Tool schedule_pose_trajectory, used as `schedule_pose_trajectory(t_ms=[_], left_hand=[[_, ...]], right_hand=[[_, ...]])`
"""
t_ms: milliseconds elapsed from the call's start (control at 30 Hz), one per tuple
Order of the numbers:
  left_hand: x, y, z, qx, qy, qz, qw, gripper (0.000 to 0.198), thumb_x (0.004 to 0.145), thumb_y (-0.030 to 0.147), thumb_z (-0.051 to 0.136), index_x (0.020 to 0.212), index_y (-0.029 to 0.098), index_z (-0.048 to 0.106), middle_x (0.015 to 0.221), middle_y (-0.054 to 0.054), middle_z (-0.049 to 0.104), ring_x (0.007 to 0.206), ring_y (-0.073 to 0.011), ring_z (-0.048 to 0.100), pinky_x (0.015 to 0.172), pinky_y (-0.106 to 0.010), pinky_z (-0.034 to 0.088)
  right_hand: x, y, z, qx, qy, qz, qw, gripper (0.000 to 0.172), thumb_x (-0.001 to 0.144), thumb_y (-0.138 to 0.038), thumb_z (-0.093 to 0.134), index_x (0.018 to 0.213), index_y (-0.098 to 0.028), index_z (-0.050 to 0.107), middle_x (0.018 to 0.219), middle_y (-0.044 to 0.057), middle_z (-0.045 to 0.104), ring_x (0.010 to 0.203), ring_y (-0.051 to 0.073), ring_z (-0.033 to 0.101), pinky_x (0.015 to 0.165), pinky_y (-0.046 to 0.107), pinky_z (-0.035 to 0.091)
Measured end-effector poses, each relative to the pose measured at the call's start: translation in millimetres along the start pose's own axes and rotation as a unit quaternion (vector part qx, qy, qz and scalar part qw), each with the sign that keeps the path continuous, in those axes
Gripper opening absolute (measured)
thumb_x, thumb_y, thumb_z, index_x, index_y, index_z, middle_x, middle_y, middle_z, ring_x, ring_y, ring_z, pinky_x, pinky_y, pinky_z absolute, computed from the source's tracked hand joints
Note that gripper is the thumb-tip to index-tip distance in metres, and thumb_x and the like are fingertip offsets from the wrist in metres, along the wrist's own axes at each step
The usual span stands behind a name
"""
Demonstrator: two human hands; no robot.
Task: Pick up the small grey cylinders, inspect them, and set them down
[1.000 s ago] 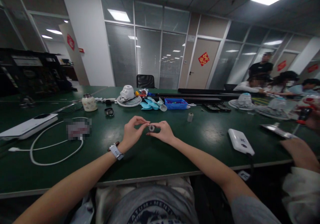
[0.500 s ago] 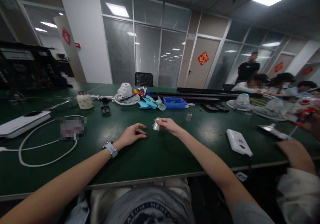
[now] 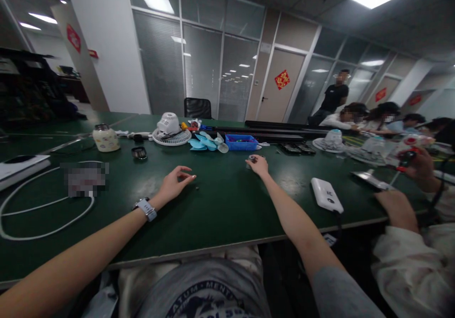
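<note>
My right hand (image 3: 259, 165) reaches out over the green table, its fingers closed around a small silver metal cylinder (image 3: 250, 159). The fingers hide most of that cylinder, and I cannot tell whether a second one stands behind them. My left hand (image 3: 177, 183), with a watch (image 3: 146, 209) on the wrist, rests by the table with thumb and fingers apart and nothing between them. Just right of its fingertips lies a tiny dark piece (image 3: 197, 188), too small to name.
Beyond my hands are light blue fan blades (image 3: 206, 141), a blue tray (image 3: 241, 142) of small parts and a white fan housing (image 3: 168, 127). A patterned bottle (image 3: 105, 139) stands left. At right lies a white power bank (image 3: 326, 195); a co-worker's hand (image 3: 421, 168) grips a screwdriver.
My right hand has moved right and away from me with the silver cylinder, to where another cylinder stood. The tiny dark piece now shows beside my left hand. The view has turned slightly right.
</note>
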State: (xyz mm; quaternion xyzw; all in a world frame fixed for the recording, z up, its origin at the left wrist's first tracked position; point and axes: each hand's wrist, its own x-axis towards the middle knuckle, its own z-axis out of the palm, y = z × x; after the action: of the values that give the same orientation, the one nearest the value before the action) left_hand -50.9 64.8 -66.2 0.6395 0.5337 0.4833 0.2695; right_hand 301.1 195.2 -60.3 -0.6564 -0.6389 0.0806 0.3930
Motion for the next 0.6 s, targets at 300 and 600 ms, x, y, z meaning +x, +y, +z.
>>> schedule_pose_trajectory(t_ms=[300, 600], left_hand=[[2.7, 1.8, -0.3, -0.027, 0.116, -0.012, 0.993, 0.027, 0.075, 0.04, 0.069, 0.091, 0.021, 0.061, 0.073, -0.001, 0.068, 0.062, -0.016, 0.058, 0.057, -0.024, 0.036], [5.5, -4.3, 1.5, 0.077, 0.107, -0.028, 0.991, 0.036, 0.082, 0.051, 0.051, 0.101, 0.02, 0.053, 0.081, -0.004, 0.071, 0.072, -0.02, 0.064, 0.063, -0.028, 0.041]], right_hand=[[-63.7, -94.8, -6.7, -0.011, 0.044, -0.253, 0.966, 0.042, 0.086, -0.046, 0.058, 0.123, -0.026, 0.06, 0.129, 0.007, 0.059, 0.12, 0.027, 0.05, 0.099, 0.045, 0.037], [-131.6, -138.6, 53.9, -0.01, -0.213, -0.381, 0.9, 0.021, 0.089, -0.034, 0.058, 0.102, -0.028, 0.073, 0.103, -0.001, 0.073, 0.095, 0.017, 0.066, 0.085, 0.028, 0.045]])
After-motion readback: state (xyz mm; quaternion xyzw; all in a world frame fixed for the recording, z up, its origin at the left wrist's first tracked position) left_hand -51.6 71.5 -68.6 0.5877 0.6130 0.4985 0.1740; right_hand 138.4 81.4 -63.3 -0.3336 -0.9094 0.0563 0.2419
